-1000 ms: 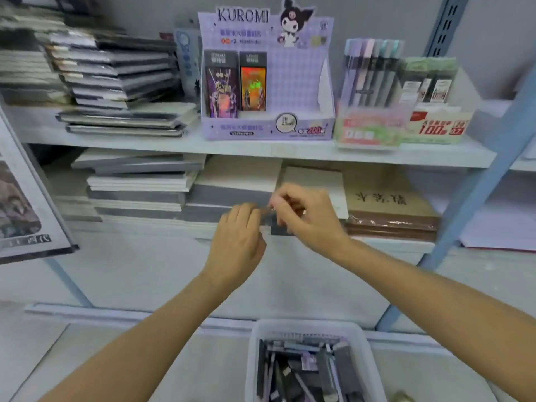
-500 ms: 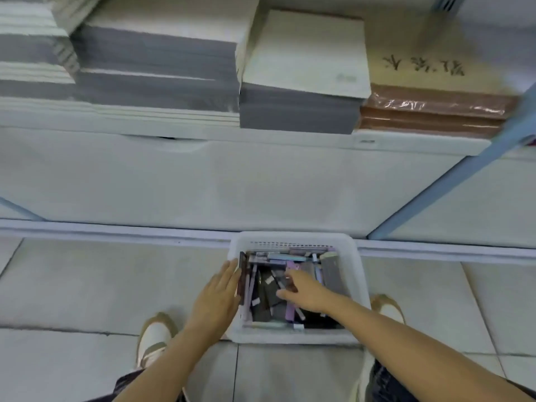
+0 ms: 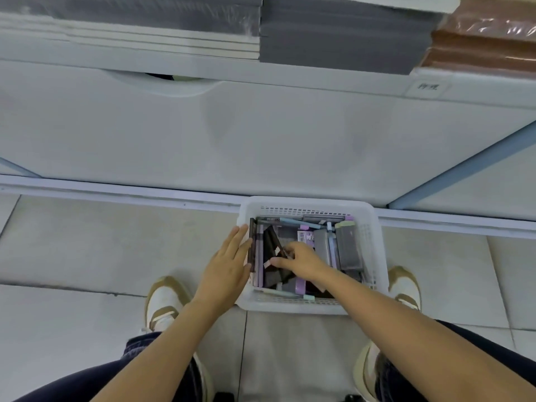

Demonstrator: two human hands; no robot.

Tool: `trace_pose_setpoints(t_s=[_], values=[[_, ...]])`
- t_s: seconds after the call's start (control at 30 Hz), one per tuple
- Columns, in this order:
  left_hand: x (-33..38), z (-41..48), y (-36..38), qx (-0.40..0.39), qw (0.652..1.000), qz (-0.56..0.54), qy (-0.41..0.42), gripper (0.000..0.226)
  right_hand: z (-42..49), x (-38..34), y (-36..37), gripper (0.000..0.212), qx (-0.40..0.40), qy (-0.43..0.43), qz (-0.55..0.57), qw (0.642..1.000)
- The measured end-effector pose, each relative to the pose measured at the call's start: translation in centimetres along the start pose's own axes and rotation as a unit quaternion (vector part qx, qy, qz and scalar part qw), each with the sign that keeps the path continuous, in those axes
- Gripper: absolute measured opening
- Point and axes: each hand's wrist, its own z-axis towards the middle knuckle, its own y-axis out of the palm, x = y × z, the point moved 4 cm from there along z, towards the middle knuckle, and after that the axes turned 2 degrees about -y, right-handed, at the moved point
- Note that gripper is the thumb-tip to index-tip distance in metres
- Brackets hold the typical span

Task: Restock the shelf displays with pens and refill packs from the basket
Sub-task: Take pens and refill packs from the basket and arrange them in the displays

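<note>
A white plastic basket (image 3: 308, 202) stands on the tiled floor between my feet. It holds several pastel pens (image 3: 301, 223), grey refill packs (image 3: 349, 250) and a purple pack (image 3: 306, 236). My left hand (image 3: 229, 265) lies flat against the basket's left rim, fingers straight, holding nothing. Inside the basket, my right hand (image 3: 300, 261) has its thumb and fingers pinched on a dark refill pack (image 3: 271, 242) that tilts up from the pile. The shelf displays are out of view.
Above the basket runs a white lower shelf panel (image 3: 261, 134), with grey paper stacks (image 3: 342, 39) and a brown wrapped stack (image 3: 478, 50) on the shelf. A blue slanted post (image 3: 464, 169) stands at the right. My shoes (image 3: 164, 300) flank the basket.
My view dropped from the shelf displays to the floor basket. Both hands came down from shelf height; the left settled on the rim and the right closed on a dark pack.
</note>
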Motion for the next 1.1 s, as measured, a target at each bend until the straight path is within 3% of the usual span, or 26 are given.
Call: trace_pose_setpoints(t_s=[0.23, 0.33, 0.43, 0.5, 0.57, 0.63, 0.73, 0.8, 0.93, 1.03, 1.1], values=[[1.2, 1.1, -2.0, 0.105, 0.993, -0.044, -0.012, 0.029, -1.3, -0.9, -6.1, 0.021, -0.045, -0.005, -0.04, 0.998], [2.8, 2.0, -3.3, 0.135, 0.985, -0.111, 0.009, 0.036, -2.5, -1.9, -7.4, 0.02, -0.068, -0.018, -0.046, 0.996], [4.5, 3.2, -2.6, -0.006, 0.995, -0.075, 0.063, 0.061, -3.4, -3.2, -6.9, 0.017, -0.109, -0.037, -0.043, 0.992], [4.8, 3.4, -2.2, -0.08, 0.993, -0.075, 0.035, 0.044, -3.6, -3.8, -6.8, 0.014, -0.098, -0.054, -0.018, 0.994], [4.4, 3.1, -2.3, -0.111, 0.982, -0.15, -0.025, 0.016, -3.7, -4.2, -7.0, 0.009, -0.084, -0.065, 0.01, 0.994], [3.9, 2.8, -1.9, -0.142, 0.966, -0.208, -0.063, 0.019, -3.6, -4.5, -6.9, 0.008, -0.077, -0.066, 0.022, 0.995], [3.8, 1.8, -1.2, -0.276, 0.89, -0.348, -0.105, 0.02, -3.2, -5.1, -5.5, 0.007, -0.086, -0.077, 0.023, 0.993], [3.0, 1.4, -1.0, -0.317, 0.845, -0.412, -0.122, 0.022, -2.7, -5.7, -4.4, 0.008, -0.071, -0.087, 0.036, 0.993], [-1.1, 1.4, -2.1, -0.152, 0.839, -0.478, -0.211, 0.011, -0.9, -4.9, -4.1, 0.033, 0.06, -0.056, 0.086, 0.993], [-3.3, 1.2, -2.5, -0.025, 0.795, -0.539, -0.279, 0.011, 0.5, -3.7, -2.0, 0.039, 0.027, 0.004, 0.051, 0.998], [-3.6, 1.1, -2.3, -0.001, 0.775, -0.557, -0.297, 0.011, 1.4, -3.6, -0.1, 0.044, 0.016, 0.018, 0.037, 0.999]])
